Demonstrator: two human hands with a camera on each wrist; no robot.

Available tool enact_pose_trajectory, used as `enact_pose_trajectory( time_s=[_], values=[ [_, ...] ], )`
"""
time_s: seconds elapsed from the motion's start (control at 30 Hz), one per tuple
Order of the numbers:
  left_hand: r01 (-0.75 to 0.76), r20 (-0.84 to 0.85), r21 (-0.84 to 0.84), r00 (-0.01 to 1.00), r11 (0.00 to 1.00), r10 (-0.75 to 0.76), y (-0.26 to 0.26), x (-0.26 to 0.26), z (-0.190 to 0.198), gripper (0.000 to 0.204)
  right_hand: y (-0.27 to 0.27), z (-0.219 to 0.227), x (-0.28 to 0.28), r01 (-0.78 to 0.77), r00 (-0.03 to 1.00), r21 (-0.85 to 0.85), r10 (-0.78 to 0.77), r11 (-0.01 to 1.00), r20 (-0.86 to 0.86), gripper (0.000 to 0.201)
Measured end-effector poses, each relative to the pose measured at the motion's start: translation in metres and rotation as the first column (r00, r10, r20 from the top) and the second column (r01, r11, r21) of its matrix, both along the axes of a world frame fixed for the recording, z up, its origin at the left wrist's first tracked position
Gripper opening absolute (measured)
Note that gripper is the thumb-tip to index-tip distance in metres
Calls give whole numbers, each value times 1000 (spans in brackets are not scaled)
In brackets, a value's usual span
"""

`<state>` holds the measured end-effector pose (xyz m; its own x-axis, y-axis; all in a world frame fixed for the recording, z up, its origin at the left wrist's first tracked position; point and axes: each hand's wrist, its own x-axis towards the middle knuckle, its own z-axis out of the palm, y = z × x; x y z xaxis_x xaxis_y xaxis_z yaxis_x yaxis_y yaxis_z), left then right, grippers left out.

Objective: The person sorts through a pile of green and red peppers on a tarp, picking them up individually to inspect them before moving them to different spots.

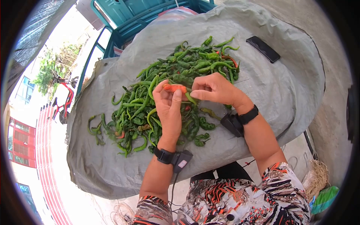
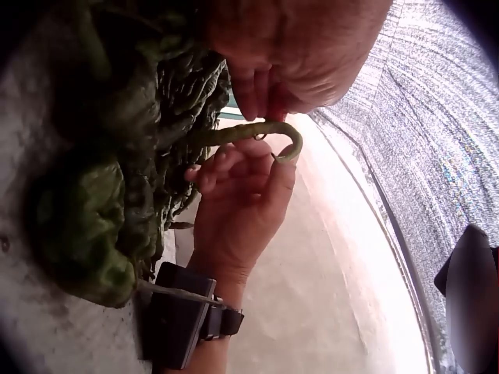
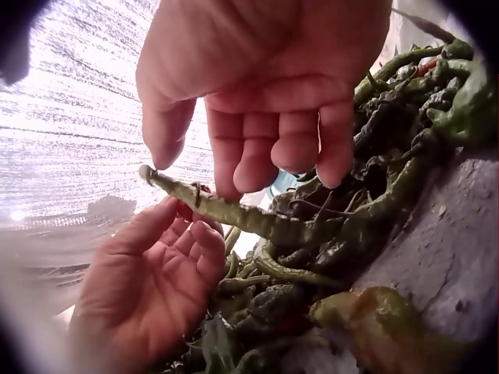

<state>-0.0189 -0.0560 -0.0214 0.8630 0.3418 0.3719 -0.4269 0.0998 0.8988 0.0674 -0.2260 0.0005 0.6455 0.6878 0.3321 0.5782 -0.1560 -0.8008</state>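
Observation:
My left hand (image 1: 168,112) (image 2: 304,47) (image 3: 148,288) pinches a red-orange pepper (image 1: 174,88) between thumb and fingers above the heap. Just right of it, a curved green pepper (image 1: 190,98) (image 2: 234,134) (image 3: 249,218) lies across the space between the hands. My right hand (image 1: 217,90) (image 2: 238,206) (image 3: 257,70) has its thumb and index finger at the green pepper's end, and its other fingers are bent. In the right wrist view, the green pepper partly covers the red one. Below both hands spreads a heap of green peppers (image 1: 138,108) with a few red ones.
A grey sheet (image 1: 101,165) lies under the heap. On its upper right rests a black phone (image 1: 263,49). Behind stands a teal metal cart frame (image 1: 131,17); a red scooter (image 1: 66,99) is farther left. Dry fibres (image 1: 318,174) and a green bag (image 1: 324,200) are at lower right.

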Motion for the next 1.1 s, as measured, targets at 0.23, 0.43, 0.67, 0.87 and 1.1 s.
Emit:
enact_pose_trajectory(
  time_s=[0.23,0.43,0.67,0.87,1.1],
  values=[
    [97,35,-45,995,994,-95,5,2,-4,34,2,0,-1,1,1000,20,-1,1000,-28,27],
    [100,20,-4,995,995,-100,7,3,-5,34,5,0,-4,-6,994,106,18,994,-110,24],
    [55,-61,250,997,967,-41,0,1,-7,27,3,1,-3,285,943,398,-180,872,-280,31],
    [-21,79,920,988,392,-132,4,2,-10,41,3,0,4,425,894,543,-244,724,-375,31],
    [123,-48,918,979,378,-200,4,-4,-1,28,5,-2,4,410,907,545,-265,732,-327,37]
  ],
)
